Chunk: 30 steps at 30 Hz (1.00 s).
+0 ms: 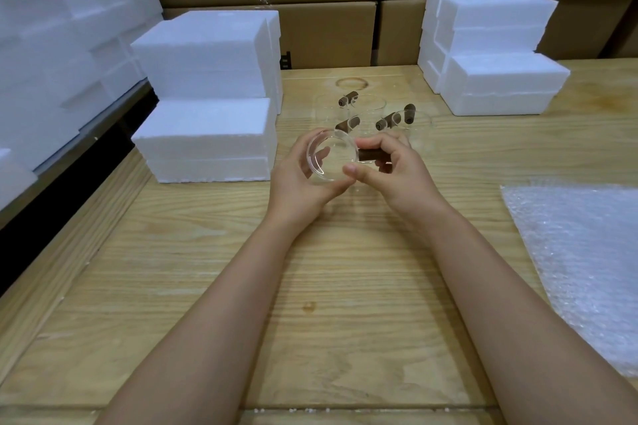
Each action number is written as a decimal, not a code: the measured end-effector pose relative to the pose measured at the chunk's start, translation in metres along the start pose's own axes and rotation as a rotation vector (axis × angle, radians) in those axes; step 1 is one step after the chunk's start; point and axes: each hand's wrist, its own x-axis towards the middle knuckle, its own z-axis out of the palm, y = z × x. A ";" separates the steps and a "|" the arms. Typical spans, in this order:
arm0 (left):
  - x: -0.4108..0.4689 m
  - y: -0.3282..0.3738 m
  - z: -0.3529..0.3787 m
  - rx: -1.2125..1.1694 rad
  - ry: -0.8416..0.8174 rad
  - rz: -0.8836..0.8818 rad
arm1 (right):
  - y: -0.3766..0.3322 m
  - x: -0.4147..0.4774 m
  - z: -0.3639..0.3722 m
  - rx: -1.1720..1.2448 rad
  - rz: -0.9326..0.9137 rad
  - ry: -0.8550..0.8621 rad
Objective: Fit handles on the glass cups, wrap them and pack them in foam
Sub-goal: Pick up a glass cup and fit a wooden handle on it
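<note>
A clear glass cup [332, 156] is held above the wooden table [345, 286], its mouth turned toward me. My left hand [300, 179] grips the cup from the left and below. My right hand [390, 166] pinches a dark brown handle [372, 155] against the cup's right side. Behind my hands stand several more glass cups [414, 124] with brown handles [347, 99] fitted or lying by them. A sheet of bubble wrap [580, 252] lies flat at the right. White foam boxes [207, 134] are stacked at the left.
More foam boxes [497, 79] are stacked at the back right, and a wall of foam blocks [51, 45] fills the far left. Cardboard cartons [328, 10] line the back. The table's left edge drops to a dark gap.
</note>
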 end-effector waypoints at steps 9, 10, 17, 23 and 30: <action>-0.003 0.005 0.001 0.194 0.007 0.123 | -0.001 0.002 0.001 0.030 0.031 0.045; -0.004 0.006 0.001 0.222 0.008 0.136 | -0.001 0.002 0.002 0.030 0.036 0.059; -0.007 0.011 0.005 0.383 0.035 0.241 | 0.001 0.001 0.012 -0.015 0.029 0.181; -0.010 0.014 0.008 0.479 0.061 0.266 | 0.001 -0.001 0.023 -0.176 0.048 0.243; -0.011 0.016 0.007 0.471 0.046 0.152 | 0.006 -0.004 0.025 -0.368 -0.046 0.218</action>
